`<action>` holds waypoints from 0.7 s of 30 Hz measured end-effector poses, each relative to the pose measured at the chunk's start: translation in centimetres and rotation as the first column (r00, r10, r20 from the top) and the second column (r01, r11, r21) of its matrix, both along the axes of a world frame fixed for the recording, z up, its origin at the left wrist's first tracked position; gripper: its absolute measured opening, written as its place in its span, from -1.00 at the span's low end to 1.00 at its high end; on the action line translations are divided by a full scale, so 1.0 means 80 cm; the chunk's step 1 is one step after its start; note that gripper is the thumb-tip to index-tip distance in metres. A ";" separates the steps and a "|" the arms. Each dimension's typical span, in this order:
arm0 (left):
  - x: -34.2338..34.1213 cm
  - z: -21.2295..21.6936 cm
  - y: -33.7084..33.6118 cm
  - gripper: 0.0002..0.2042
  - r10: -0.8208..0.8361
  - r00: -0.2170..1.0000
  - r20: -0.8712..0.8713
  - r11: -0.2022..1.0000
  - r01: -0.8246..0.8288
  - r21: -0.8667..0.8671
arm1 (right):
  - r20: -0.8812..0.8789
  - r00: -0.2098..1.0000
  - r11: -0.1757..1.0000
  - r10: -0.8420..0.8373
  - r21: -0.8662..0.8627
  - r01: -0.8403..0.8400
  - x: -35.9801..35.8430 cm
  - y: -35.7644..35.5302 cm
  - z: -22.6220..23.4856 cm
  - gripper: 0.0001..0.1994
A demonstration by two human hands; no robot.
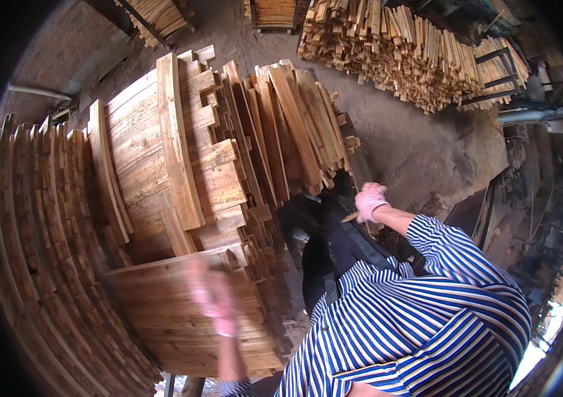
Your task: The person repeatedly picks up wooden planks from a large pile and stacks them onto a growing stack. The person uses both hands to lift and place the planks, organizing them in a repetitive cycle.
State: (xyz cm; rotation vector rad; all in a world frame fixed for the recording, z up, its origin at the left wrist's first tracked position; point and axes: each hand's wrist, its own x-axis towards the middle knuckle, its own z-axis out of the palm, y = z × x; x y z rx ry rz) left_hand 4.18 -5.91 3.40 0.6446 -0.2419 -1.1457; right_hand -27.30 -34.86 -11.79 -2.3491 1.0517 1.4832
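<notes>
Left hand [210, 294], in a pink glove and blurred, hovers over the near wooden panel [182, 317], a broad sheet of joined planks lying just in front of the person. It looks loosely spread over the panel's upper part, but the blur hides whether it actually touches or grips the wood, so I cannot tell.

Over on the other side, the right hand [369, 200], also pink-gloved, is up at the end of a striped blue-and-white sleeve [453, 258], well apart from the panel. Its fingers are curled in, closed around something small and pale, too small to make out.

Counting now: two gloved hands, one panel under the left. Behind it stands a second, bigger panel [142, 159] with two cross battens nailed over its boards. To the right of that, a leaning bundle of planks [294, 132]. Along the left edge, a long curved row of stacked boards [36, 225]. Farther back on the dirt floor [420, 145], a large heap of pale sticks [394, 53].
</notes>
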 end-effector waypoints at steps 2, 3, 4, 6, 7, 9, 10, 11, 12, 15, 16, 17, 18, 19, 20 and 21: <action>-0.110 -0.037 -0.026 -0.53 -0.182 0.262 0.948 0.951 -0.198 0.238 | 0.074 0.923 0.924 -0.379 0.093 0.372 -0.037 -0.024 -0.059 -0.10; -0.148 -0.036 -0.055 -0.58 -0.370 0.348 0.861 0.910 -0.050 0.411 | 0.113 0.855 0.860 -0.506 0.149 0.488 -0.033 -0.043 -0.081 -0.10; -0.182 -0.066 -0.066 -0.54 -0.633 0.376 0.677 0.745 0.057 0.665 | 0.142 0.768 0.777 -0.624 0.209 0.593 -0.027 -0.055 -0.105 -0.10; -0.223 -0.158 -0.079 -0.32 -0.594 0.766 0.245 0.575 0.192 0.795 | 0.326 0.700 0.772 -0.635 0.237 0.590 -0.005 -0.074 -0.161 -0.09; -0.224 -0.205 -0.090 -0.29 -0.489 0.869 0.074 0.488 0.203 0.849 | 0.350 0.682 0.766 -0.642 0.262 0.587 0.016 -0.092 -0.183 -0.06; -0.216 -0.319 -0.103 -0.24 -0.170 0.955 -0.245 0.377 0.293 0.879 | 0.412 0.626 0.746 -0.662 0.280 0.605 0.055 -0.125 -0.233 0.01; -0.206 -0.369 -0.108 -0.23 -0.087 0.960 -0.266 0.390 0.279 0.878 | 0.460 0.590 0.738 -0.664 0.278 0.614 0.079 -0.139 -0.258 0.06; -0.196 -0.417 -0.112 -0.21 0.009 0.961 -0.278 0.402 0.251 0.881 | 0.476 0.552 0.717 -0.685 0.308 0.625 0.112 -0.153 -0.262 0.10; -0.181 -0.454 -0.124 -0.20 0.105 0.953 -0.286 0.413 0.219 0.884 | 0.489 0.515 0.697 -0.704 0.336 0.633 0.141 -0.166 -0.271 0.15; -0.174 -0.534 -0.178 -0.30 -0.244 0.966 -0.083 0.421 0.182 0.889 | 0.442 0.332 0.516 -0.833 0.405 0.755 0.205 -0.192 -0.308 0.17; -0.170 -0.555 -0.200 -0.30 -0.408 0.913 -0.006 0.454 0.209 0.866 | 0.484 0.300 0.511 -0.822 0.394 0.764 0.214 -0.192 -0.315 0.18; -0.166 -0.577 -0.219 -0.30 -0.542 0.836 0.084 0.486 0.230 0.843 | 0.529 0.277 0.517 -0.802 0.385 0.764 0.220 -0.179 -0.328 0.18; -0.173 -0.581 -0.258 -0.32 -0.605 0.793 0.069 0.340 0.179 0.923 | 0.576 0.238 0.504 -0.782 0.359 0.786 0.212 -0.179 -0.345 0.19; -0.178 -0.584 -0.277 -0.33 -0.531 0.848 -0.008 0.421 0.272 0.865 | 0.465 0.179 0.392 -0.867 0.413 0.822 0.215 -0.182 -0.343 0.22; -0.186 -0.586 -0.295 -0.34 -0.464 0.881 -0.093 0.512 0.353 0.783 | 0.441 0.148 0.367 -0.885 0.469 0.803 0.205 -0.191 -0.346 0.24; -0.196 -0.608 -0.278 -0.34 -0.397 0.904 -0.158 0.459 0.345 0.819 | 0.396 0.155 0.370 -0.905 0.554 0.745 0.209 -0.184 -0.338 0.26</action>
